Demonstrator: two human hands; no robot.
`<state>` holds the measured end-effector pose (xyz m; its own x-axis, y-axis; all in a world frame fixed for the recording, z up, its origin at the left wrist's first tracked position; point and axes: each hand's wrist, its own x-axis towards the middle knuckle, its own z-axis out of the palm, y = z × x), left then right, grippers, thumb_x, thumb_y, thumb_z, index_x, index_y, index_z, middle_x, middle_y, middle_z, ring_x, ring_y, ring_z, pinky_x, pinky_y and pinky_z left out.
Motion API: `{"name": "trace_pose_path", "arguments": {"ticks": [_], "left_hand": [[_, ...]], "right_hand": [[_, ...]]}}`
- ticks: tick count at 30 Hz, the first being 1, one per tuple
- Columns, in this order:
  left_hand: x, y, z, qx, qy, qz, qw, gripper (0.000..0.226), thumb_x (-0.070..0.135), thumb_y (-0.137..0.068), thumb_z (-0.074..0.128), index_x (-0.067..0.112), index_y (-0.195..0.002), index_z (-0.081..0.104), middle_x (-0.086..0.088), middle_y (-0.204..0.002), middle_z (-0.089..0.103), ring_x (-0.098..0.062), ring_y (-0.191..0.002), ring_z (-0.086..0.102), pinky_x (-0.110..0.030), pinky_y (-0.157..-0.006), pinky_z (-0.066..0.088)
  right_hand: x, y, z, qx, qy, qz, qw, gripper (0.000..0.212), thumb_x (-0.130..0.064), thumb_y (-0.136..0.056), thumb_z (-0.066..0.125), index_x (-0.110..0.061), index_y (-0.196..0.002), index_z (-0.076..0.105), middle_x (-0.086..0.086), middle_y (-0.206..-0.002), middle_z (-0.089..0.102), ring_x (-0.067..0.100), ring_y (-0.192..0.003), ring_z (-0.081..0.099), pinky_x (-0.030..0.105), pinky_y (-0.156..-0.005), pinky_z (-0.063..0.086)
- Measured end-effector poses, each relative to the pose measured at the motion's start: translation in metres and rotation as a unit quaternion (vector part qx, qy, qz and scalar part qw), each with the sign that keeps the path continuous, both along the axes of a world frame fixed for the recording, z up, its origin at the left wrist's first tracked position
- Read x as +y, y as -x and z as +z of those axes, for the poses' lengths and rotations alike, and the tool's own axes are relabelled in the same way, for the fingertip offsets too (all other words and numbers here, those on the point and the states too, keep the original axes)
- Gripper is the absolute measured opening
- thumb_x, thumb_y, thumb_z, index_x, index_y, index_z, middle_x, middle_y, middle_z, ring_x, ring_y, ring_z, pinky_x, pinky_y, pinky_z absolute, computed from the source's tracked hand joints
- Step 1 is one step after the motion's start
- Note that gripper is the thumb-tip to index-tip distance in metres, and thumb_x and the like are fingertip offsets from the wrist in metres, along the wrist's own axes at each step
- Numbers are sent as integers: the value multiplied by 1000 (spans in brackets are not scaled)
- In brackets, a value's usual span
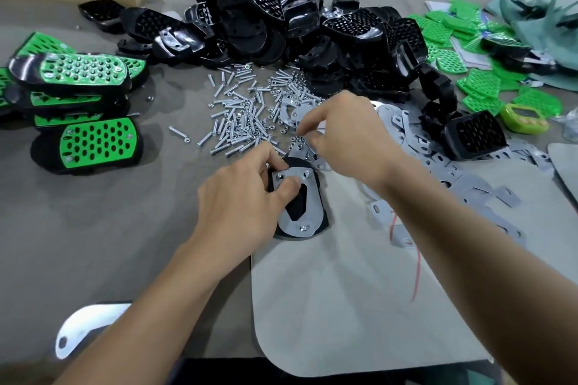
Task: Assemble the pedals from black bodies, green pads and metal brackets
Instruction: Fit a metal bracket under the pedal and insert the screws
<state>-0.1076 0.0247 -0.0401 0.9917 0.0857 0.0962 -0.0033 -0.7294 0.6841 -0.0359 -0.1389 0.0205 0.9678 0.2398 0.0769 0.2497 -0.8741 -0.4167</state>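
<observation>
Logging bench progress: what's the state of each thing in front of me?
Pedal: bracket on, three bolt ends showing.
Left hand: grips the pedal.
Right hand: fingers pinched over the nuts.
Finished pedals: stacked, left.
Black bodies: heaped.
Green pads: scattered.
Bolts: loose pile.

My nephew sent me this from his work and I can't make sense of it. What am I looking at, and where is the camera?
There is no machine here. This is one picture from a camera worn on a person's head, looking down at their own two bare hands.

The left hand holds a black pedal body with a metal bracket laid on it. The right hand reaches into the scattered bolts and nuts. Its fingers are pinched together, but whether they hold a nut is too small to tell.

Around them lie a heap of black bodies, green pads, loose brackets and, on the left, finished pedals.
</observation>
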Motion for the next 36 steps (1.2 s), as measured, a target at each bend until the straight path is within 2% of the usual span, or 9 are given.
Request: {"name": "trace_pose_path", "arguments": {"ticks": [3,6,9,11,15,20,25,31,36], "left_hand": [[0,-1,0,8,-6,1,1000,26,58,-86,67,44,-84,45,31,-72,56,-2,-62,52,-31,-57,29],[1,0,0,10,-7,-1,1000,25,57,-87,66,43,-85,45,33,-74,56,-1,-62,51,-28,-57,28],[1,1,0,9,-3,-1,1000,24,56,-87,65,42,-87,46,25,-72,58,-4,-61,51,-28,-57,28],[1,3,1,4,-2,-2,1000,23,57,-87,64,41,-88,47,25,-72,58,-6,-60,52,-29,-57,29],[3,10,4,-5,23,-16,1000,23,65,-86,53,42,-92,52,23,-70,58,-7,-64,53,-31,-58,33],[18,5,9,52,87,-67,993,27,39,-70,56,47,-96,61,18,-72,64,-7,-75,56,-33,-63,33],[21,5,10,64,70,-95,991,33,43,-71,58,51,-103,59,23,-78,68,-3,-79,60,-32,-65,36],[20,3,12,68,33,-85,994,32,49,-70,60,55,-102,56,30,-79,67,2,-79,59,-31,-64,35],[17,2,12,64,13,-72,995,33,53,-68,62,57,-100,54,32,-80,66,8,-80,57,-29,-63,34]], "right_hand": [[16,-13,4,-27,127,45,990,22,-10,-83,64,-24,-89,81,2,-84,72,23,-91,61,36,-79,54],[25,-13,7,-58,233,62,969,9,-14,-86,64,-21,-85,69,0,-73,60,24,-71,55,32,-71,39],[32,-8,8,-83,288,91,950,35,-9,-84,60,-19,-63,34,-4,-59,36,15,-51,27,33,-74,25],[36,-4,9,-95,294,111,945,39,-6,-84,58,-17,-63,27,-4,-59,33,14,-51,23,33,-73,25],[25,-4,5,-46,112,41,992,15,-17,-82,68,-25,-70,70,-5,-59,61,20,-62,59,27,-59,45],[5,10,16,30,-138,-26,990,12,-23,-76,80,-30,-67,78,-14,-59,70,2,-57,65,14,-52,49],[-6,29,12,75,-156,-55,983,12,-24,-79,78,-32,-71,78,-15,-62,72,1,-59,68,19,-57,52],[-3,48,-3,79,-197,-80,974,16,-16,-85,71,-26,-72,74,-6,-64,73,18,-66,73,45,-72,62],[4,51,-1,-5,-145,-29,989,11,-18,-84,71,-26,-75,73,-10,-61,68,10,-61,65,36,-63,59]]}}
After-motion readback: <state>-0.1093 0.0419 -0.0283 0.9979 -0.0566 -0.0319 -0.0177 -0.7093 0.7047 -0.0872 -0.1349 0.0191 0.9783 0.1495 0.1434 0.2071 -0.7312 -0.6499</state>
